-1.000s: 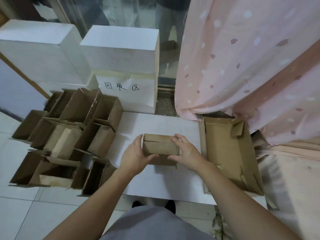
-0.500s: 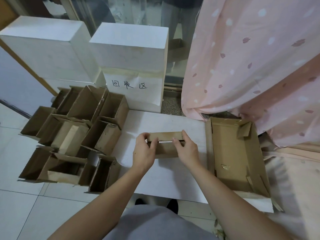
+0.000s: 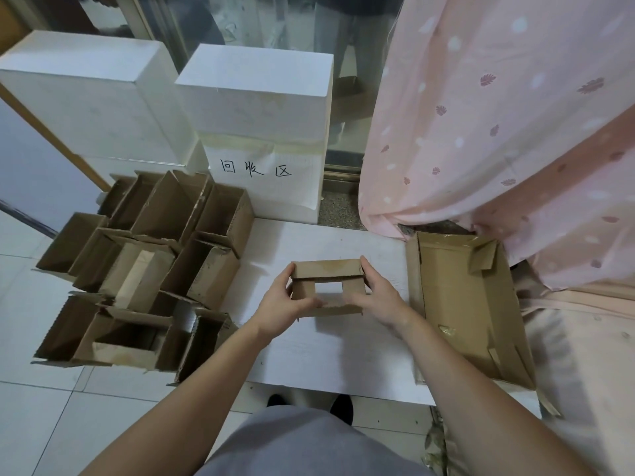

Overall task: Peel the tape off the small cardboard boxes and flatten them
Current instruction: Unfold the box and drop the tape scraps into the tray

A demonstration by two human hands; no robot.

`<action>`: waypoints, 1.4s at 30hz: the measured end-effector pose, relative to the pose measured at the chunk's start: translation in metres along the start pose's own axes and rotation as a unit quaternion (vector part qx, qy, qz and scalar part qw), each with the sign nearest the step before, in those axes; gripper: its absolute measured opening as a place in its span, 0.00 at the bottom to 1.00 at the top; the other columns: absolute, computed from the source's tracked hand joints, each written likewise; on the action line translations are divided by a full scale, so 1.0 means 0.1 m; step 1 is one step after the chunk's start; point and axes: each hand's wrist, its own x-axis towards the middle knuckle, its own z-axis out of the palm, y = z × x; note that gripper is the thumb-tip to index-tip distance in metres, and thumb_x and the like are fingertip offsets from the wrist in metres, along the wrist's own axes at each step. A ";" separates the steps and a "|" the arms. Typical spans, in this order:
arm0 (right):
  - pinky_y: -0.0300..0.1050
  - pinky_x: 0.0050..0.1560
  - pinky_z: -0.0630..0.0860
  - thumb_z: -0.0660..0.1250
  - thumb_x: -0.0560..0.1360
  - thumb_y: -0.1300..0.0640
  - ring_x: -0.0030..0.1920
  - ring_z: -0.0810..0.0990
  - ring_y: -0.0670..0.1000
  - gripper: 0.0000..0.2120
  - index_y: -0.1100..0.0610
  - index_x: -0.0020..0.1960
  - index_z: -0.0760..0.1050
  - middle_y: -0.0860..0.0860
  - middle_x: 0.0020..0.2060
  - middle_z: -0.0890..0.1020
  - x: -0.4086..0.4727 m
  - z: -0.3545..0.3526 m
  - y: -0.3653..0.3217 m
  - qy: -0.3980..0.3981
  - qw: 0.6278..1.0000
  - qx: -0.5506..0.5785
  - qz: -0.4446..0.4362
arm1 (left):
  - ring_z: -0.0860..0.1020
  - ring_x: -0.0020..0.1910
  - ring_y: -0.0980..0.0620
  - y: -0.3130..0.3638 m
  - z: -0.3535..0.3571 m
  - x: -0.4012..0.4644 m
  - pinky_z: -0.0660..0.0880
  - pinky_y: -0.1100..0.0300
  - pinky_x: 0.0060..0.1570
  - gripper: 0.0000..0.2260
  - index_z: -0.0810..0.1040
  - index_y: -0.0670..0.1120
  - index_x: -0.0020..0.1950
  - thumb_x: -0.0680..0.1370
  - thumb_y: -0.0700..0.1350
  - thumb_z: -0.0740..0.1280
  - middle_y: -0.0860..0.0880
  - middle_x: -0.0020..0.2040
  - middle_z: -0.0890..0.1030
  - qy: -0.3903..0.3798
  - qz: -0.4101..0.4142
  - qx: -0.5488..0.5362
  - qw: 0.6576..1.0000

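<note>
Both hands, left hand (image 3: 280, 305) and right hand (image 3: 379, 297), grip a small cardboard box (image 3: 328, 286) over the white board (image 3: 330, 355), its flaps open but not yet flattened, while many opened boxes (image 3: 137, 269) wait unflattened at left.

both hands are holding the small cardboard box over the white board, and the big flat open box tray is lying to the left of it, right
Not quite. The head view shows both the left hand and the right hand holding the small cardboard box over the white board, but the big flat open box tray lies to its right, not left.
</note>
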 end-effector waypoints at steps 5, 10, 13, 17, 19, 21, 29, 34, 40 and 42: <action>0.32 0.65 0.70 0.81 0.69 0.61 0.62 0.70 0.28 0.55 0.50 0.83 0.49 0.38 0.73 0.64 0.01 -0.02 0.04 -0.003 0.999 -0.038 -0.034 | 0.75 0.60 0.59 0.05 -0.01 0.00 0.83 0.59 0.42 0.47 0.65 0.60 0.76 0.67 0.28 0.81 0.59 0.65 0.72 0.006 0.011 -0.053 0.999; 0.23 0.49 0.71 0.81 0.68 0.66 0.54 0.72 0.24 0.55 0.50 0.83 0.50 0.38 0.67 0.67 0.01 0.05 0.05 0.033 0.997 -0.045 -0.055 | 0.74 0.48 0.66 0.16 0.01 -0.04 0.78 0.68 0.33 0.39 0.68 0.68 0.56 0.66 0.31 0.83 0.67 0.52 0.73 0.058 0.040 0.039 0.997; 0.26 0.55 0.73 0.82 0.67 0.64 0.66 0.71 0.37 0.56 0.48 0.83 0.50 0.40 0.69 0.70 0.01 0.06 0.04 0.056 0.996 -0.041 -0.062 | 0.74 0.47 0.66 0.21 -0.03 -0.01 0.76 0.71 0.33 0.36 0.69 0.67 0.54 0.66 0.33 0.83 0.68 0.50 0.73 0.070 0.061 0.071 0.993; 0.43 0.68 0.74 0.84 0.64 0.61 0.73 0.66 0.39 0.60 0.45 0.83 0.50 0.35 0.71 0.69 0.02 0.02 0.04 0.059 0.994 -0.037 -0.081 | 0.72 0.60 0.62 0.22 -0.09 0.02 0.77 0.72 0.38 0.46 0.67 0.55 0.78 0.66 0.35 0.84 0.67 0.57 0.73 0.064 0.058 0.067 0.994; 0.43 0.69 0.72 0.85 0.63 0.60 0.73 0.65 0.36 0.59 0.46 0.82 0.51 0.27 0.67 0.67 0.01 0.00 0.06 0.052 0.995 -0.041 -0.080 | 0.70 0.65 0.61 0.15 -0.11 0.00 0.76 0.74 0.41 0.49 0.63 0.54 0.81 0.66 0.37 0.84 0.61 0.64 0.73 0.061 0.059 0.062 0.994; 0.36 0.68 0.70 0.85 0.63 0.61 0.69 0.66 0.30 0.56 0.46 0.81 0.54 0.25 0.65 0.67 0.00 0.00 0.09 0.048 0.995 -0.041 -0.080 | 0.70 0.68 0.60 0.07 -0.11 -0.02 0.76 0.74 0.45 0.49 0.62 0.55 0.80 0.66 0.37 0.85 0.59 0.68 0.71 0.057 0.064 0.046 0.995; 0.50 0.70 0.73 0.83 0.65 0.58 0.71 0.72 0.41 0.32 0.49 0.54 0.62 0.50 0.76 0.68 0.03 0.07 0.27 0.068 0.994 -0.013 -0.084 | 0.74 0.68 0.59 -0.16 -0.12 -0.07 0.82 0.60 0.53 0.36 0.66 0.51 0.66 0.67 0.41 0.85 0.53 0.76 0.69 0.046 0.067 0.007 0.997; 0.41 0.65 0.73 0.85 0.60 0.45 0.72 0.71 0.45 0.31 0.39 0.57 0.72 0.46 0.72 0.72 -0.01 0.09 0.27 0.054 0.995 0.007 -0.084 | 0.70 0.70 0.61 -0.17 -0.17 -0.10 0.80 0.61 0.59 0.45 0.62 0.61 0.79 0.69 0.48 0.84 0.60 0.74 0.69 0.026 0.085 0.059 0.994; 0.30 0.60 0.70 0.85 0.64 0.51 0.72 0.65 0.40 0.50 0.39 0.78 0.62 0.36 0.72 0.68 -0.12 0.06 0.15 0.007 0.995 -0.056 -0.082 | 0.68 0.72 0.53 -0.21 -0.24 -0.08 0.77 0.56 0.65 0.56 0.53 0.57 0.84 0.66 0.54 0.85 0.58 0.79 0.60 0.009 0.088 0.157 0.984; 0.33 0.64 0.69 0.85 0.62 0.51 0.74 0.63 0.40 0.55 0.39 0.80 0.58 0.38 0.75 0.63 -0.14 0.04 0.09 -0.010 0.992 -0.090 -0.085 | 0.66 0.73 0.52 -0.18 -0.27 -0.06 0.75 0.57 0.67 0.63 0.47 0.56 0.85 0.63 0.58 0.85 0.60 0.79 0.56 -0.015 0.075 0.185 0.980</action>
